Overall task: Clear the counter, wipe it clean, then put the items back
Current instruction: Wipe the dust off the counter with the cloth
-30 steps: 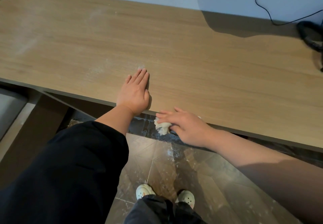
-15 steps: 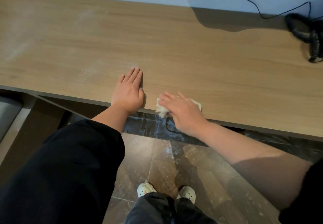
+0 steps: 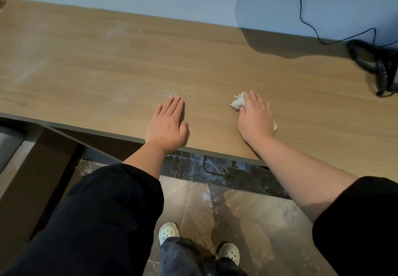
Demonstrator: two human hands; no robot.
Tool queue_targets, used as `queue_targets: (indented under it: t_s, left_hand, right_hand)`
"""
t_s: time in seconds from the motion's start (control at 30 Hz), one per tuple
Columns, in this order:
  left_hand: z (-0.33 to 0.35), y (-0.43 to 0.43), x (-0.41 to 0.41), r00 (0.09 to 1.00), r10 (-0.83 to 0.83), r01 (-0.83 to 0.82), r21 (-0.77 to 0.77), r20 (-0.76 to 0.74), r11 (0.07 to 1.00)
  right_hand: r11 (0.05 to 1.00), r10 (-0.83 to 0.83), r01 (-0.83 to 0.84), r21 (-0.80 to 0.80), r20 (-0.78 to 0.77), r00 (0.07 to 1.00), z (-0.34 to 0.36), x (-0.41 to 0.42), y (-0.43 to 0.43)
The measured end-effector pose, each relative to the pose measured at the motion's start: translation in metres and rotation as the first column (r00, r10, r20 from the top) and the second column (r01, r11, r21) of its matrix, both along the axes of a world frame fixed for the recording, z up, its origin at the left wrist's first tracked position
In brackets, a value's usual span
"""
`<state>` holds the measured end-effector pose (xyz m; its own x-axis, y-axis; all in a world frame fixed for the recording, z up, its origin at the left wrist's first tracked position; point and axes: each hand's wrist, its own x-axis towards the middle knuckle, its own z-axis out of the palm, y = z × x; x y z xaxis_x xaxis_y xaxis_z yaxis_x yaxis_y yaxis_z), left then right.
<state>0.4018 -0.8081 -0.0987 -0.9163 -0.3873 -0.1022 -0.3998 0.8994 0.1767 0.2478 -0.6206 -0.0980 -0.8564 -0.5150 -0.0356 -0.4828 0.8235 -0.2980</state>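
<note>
My left hand (image 3: 167, 125): flat, palm down on the wooden counter (image 3: 97, 56) near its front edge, fingers straight and together, holding nothing. My right hand (image 3: 255, 118): fingers extended, pressing a crumpled white cloth (image 3: 237, 103) onto the counter; the cloth shows beyond my fingertips and beside my wrist. Black cable (image 3: 381, 75): far right, well apart.

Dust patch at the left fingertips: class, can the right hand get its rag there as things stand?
Probably yes: only bare counter separates the rag under the right hand from the dust patch; the left hand lies just beside it.
</note>
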Motion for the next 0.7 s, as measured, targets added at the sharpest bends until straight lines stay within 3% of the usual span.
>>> queue_targets:
  t_s: [0.2,0.5,0.6,0.7]
  left_hand:
    - [0.012,-0.032,0.021,0.988,0.082,-0.065,0.126,-0.131,0.99]
    - [0.009,-0.142,0.056,0.972,0.222,-0.223,0.015,0.074,0.975]
    - [0.011,-0.151,0.053,0.977,0.193,-0.195,0.015,0.087,0.981]
    - [0.011,-0.152,0.054,0.979,0.182,-0.184,0.02,0.091,0.983]
  right_hand:
    - [0.972,-0.232,0.232,0.029,0.025,0.972,0.003,0.006,-0.027]
    - [0.841,-0.539,0.538,0.046,0.008,0.842,0.003,0.026,-0.1]
    - [0.829,-0.558,0.557,0.044,0.004,0.83,0.003,0.036,-0.122]
    - [0.886,-0.462,0.462,0.022,-0.022,0.887,-0.001,0.064,-0.167]
